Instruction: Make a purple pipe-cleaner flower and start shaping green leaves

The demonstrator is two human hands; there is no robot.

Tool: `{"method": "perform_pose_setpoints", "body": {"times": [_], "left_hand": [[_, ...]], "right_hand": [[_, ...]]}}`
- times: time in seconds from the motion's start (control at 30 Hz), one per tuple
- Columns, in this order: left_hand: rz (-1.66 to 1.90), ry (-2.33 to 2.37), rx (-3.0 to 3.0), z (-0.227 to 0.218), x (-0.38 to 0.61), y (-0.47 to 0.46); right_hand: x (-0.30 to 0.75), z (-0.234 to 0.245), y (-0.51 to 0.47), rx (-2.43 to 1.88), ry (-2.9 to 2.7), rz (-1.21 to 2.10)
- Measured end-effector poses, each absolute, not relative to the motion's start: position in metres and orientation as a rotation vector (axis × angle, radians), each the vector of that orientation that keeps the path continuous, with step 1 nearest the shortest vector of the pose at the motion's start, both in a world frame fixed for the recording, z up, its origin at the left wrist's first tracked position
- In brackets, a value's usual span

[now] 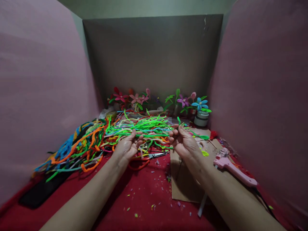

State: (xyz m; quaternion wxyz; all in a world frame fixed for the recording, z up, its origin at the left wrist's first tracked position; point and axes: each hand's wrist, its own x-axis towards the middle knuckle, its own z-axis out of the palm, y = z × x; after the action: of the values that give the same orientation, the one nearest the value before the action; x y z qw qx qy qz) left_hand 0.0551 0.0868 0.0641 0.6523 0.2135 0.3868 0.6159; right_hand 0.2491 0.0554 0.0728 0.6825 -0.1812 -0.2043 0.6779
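Observation:
My left hand (128, 147) is turned palm up at the front of a heap of fuzzy pipe cleaners (141, 123), mostly bright green here. Its fingers are loosely curled and apart, and I see nothing held in them. To its right, my right hand (184, 141) is closed in a pinch above a cardboard sheet (187, 189). A short green pipe cleaner piece (178, 120) sticks up from the fingertips; its lower part is hidden by the hand. Red-handled scissors (141, 162) lie between the hands on the red cloth, blades pointing right.
A pink glue gun (235, 168) rests at the right, a glue stick (202, 205) below it. More pipe cleaners (72, 150) spill left over a black flat object (40, 191). Pipe cleaner flowers (200, 104) stand along the back, one by a white jar (201, 118). Pink panels (262, 80) flank both sides.

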Motion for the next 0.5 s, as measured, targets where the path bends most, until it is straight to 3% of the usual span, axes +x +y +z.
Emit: {"method": "perform_pose_setpoints", "body": {"times": [0.5], "left_hand": [[1.565, 0.853, 0.580, 0.063, 0.044, 0.081]], "right_hand": [[0.265, 0.077, 0.057, -0.512, -0.374, 1.469]]}}
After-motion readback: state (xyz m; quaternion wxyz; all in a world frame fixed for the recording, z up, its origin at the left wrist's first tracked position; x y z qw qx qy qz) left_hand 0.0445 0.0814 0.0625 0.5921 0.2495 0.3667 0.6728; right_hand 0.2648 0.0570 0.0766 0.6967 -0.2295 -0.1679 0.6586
